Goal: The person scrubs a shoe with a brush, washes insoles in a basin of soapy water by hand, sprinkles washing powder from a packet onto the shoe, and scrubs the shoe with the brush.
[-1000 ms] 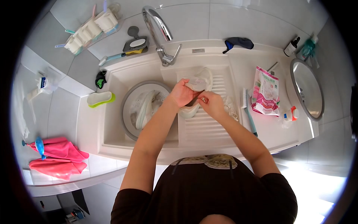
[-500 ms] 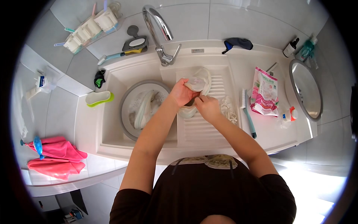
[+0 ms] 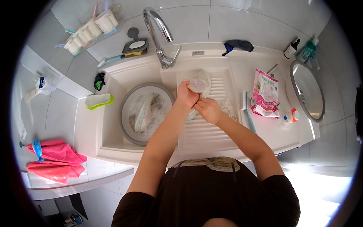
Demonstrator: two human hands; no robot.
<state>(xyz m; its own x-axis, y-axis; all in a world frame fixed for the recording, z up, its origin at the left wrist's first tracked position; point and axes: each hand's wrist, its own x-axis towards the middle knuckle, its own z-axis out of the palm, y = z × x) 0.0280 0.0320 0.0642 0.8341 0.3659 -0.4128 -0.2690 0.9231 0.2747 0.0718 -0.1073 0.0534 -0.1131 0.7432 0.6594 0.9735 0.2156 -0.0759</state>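
A white shoe [image 3: 200, 82] is over the ribbed washboard part of the sink, largely covered by my hands. My left hand [image 3: 188, 95] is closed around its side. Against the near part of the same shoe, my right hand [image 3: 208, 109] is closed with its fingers pinched; the exact spot they grip is hidden. White shoelaces [image 3: 228, 109] lie on the ridges just right of my right hand. To the left, a second white shoe [image 3: 143, 115] rests in sudsy water inside a round grey-rimmed basin [image 3: 126, 130].
A chrome faucet [image 3: 162, 56] rises behind the sink. On the right counter are a long-handled brush [image 3: 248, 115], a pink-and-white powder bag [image 3: 266, 94], a small white bottle [image 3: 291, 115] and a tilted basin [image 3: 323, 102]. A green-and-white scrub brush [image 3: 99, 101] sits on the left rim.
Both hands have come closer together on the shoe, and my left hand has shifted slightly right. The shoe's dark opening, visible before, is now covered. The camera view has shifted a little.
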